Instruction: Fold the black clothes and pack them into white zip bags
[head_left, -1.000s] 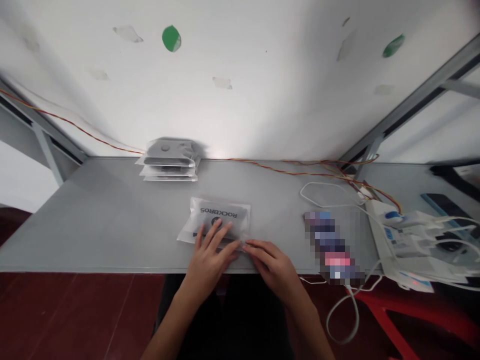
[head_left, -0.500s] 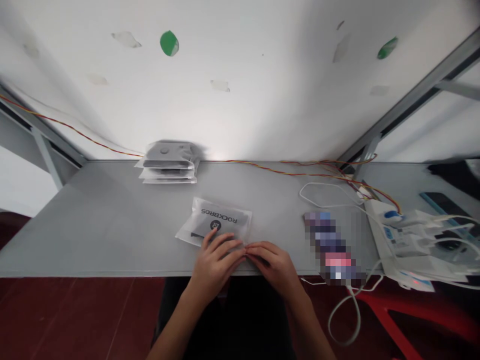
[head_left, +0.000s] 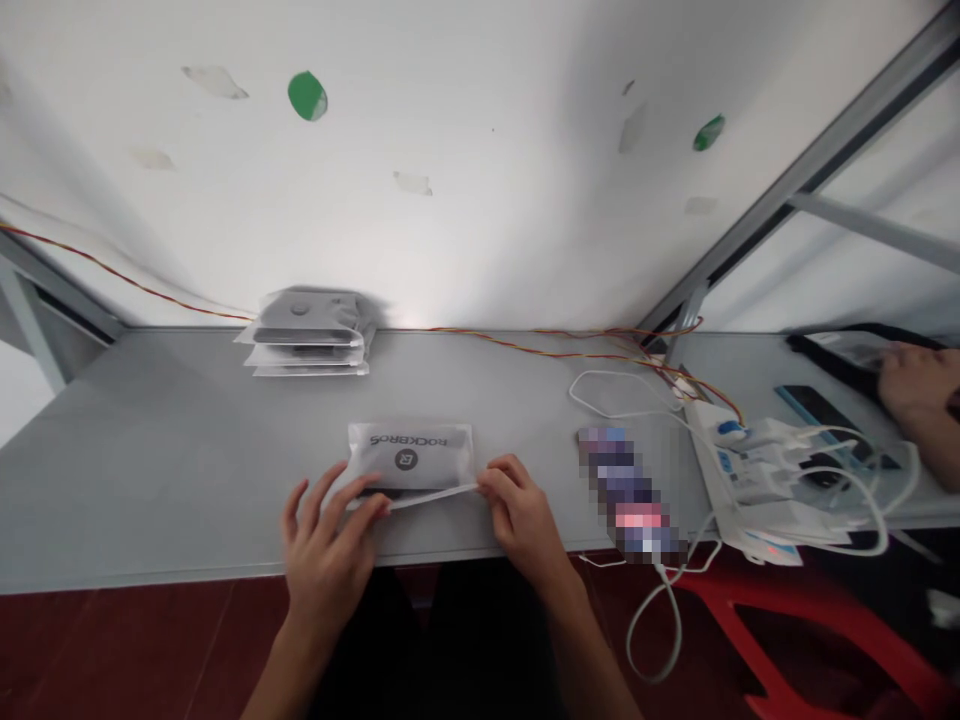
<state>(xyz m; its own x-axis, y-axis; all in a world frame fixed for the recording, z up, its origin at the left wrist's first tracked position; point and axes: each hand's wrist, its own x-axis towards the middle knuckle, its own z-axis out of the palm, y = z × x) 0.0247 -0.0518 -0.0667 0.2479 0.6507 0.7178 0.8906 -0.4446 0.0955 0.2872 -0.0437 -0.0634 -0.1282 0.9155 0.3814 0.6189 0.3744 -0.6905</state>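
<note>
A frosted plastic zip bag (head_left: 421,462) printed ROCKBROS lies on the grey table before me, its lettering upside down to my view. Something dark shows inside, close to the near edge. My left hand (head_left: 330,535) pinches that near edge toward its left end between thumb and forefinger, the other fingers spread. At the bag's near right corner, my right hand (head_left: 519,510) has its fingertips closed on the end of the edge strip. The strip runs slightly raised between both hands.
Stacked similar bags (head_left: 311,335) stand against the back wall on the left. A phone with a blurred screen (head_left: 626,490), a white power strip (head_left: 742,480) with chargers, and loose cables lie to the right. Another person's hand (head_left: 919,385) is at far right. A red stool (head_left: 810,620) stands below.
My left hand has slid left along the bag's near edge, away from my right hand at the corner. The bag has turned straighter. Another person's hand has appeared at far right; my view has shifted.
</note>
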